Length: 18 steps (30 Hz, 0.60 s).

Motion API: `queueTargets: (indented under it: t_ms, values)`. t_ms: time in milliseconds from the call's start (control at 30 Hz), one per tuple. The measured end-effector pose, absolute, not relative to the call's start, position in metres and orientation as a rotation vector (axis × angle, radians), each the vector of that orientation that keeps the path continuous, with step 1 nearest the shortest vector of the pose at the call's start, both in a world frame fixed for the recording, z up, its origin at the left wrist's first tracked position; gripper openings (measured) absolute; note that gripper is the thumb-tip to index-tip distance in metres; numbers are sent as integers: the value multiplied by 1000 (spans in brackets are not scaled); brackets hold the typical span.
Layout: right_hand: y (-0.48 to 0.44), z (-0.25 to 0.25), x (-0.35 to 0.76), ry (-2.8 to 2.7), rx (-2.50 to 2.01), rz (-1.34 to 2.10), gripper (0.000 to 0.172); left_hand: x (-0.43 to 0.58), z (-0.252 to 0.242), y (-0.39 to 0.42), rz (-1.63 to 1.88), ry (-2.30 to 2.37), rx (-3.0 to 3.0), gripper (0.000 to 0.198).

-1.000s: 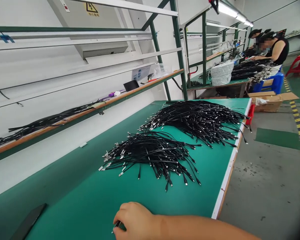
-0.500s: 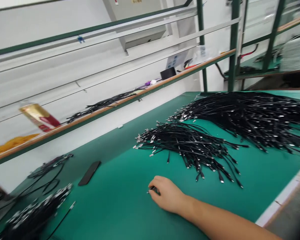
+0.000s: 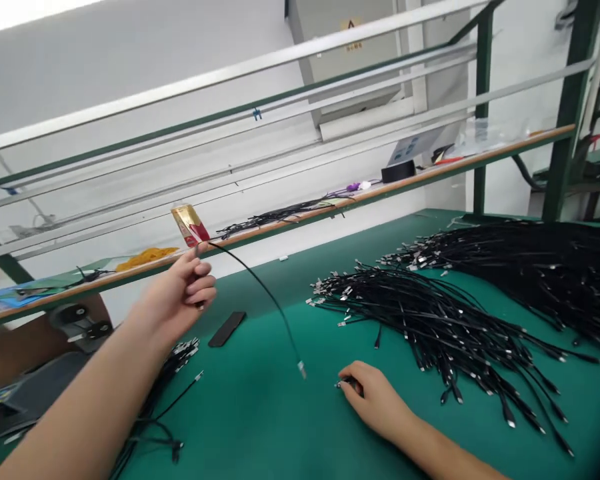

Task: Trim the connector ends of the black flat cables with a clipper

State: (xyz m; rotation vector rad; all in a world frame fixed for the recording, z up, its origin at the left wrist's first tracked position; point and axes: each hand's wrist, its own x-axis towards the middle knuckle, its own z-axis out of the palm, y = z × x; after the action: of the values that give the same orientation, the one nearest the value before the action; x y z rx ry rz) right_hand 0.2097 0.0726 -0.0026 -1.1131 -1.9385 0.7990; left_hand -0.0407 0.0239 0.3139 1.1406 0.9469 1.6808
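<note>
Raised in front of the shelf, my left hand [image 3: 193, 280] pinches a thin black USB cable [image 3: 265, 287]. The cable arcs down to the right, its metal plug hanging over the green table. My right hand [image 3: 370, 397] rests on the table with its fingers curled round a small dark thing with a bright tip, mostly hidden. Beyond it lies a pile of black cables [image 3: 405, 307], metal plugs showing at both ends. Below my left forearm is another cable bundle [image 3: 173, 363], partly covered by the arm, with one loose cable [image 3: 180, 397] beside it.
A bigger heap of black cables [image 3: 530, 267] lies at the right. On the green table [image 3: 260, 413] is a dark flat block [image 3: 227, 329]. The shelf [image 3: 300, 219] above holds a gold and red can [image 3: 190, 225], yellow material [image 3: 147, 258], cables and a black tape roll [image 3: 399, 171].
My left hand has come into view, raised and holding a cable. The view has swung left, so the piles appear farther right. My right hand keeps its curled grip on the table.
</note>
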Motion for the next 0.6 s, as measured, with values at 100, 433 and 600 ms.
queueTargets:
  t_ms: [100, 433, 600]
  values:
    - [76, -1, 212, -1900, -1156, 780, 28, -28, 309, 62, 1657, 955, 1203, 14]
    - [74, -4, 209, -1848, -1181, 846, 30, -27, 50, 78, 1184, 1565, 1626, 36]
    - [71, -3, 207, -1856, -1158, 905, 30, -58, -7, 60, 942, 1775, 1779, 42]
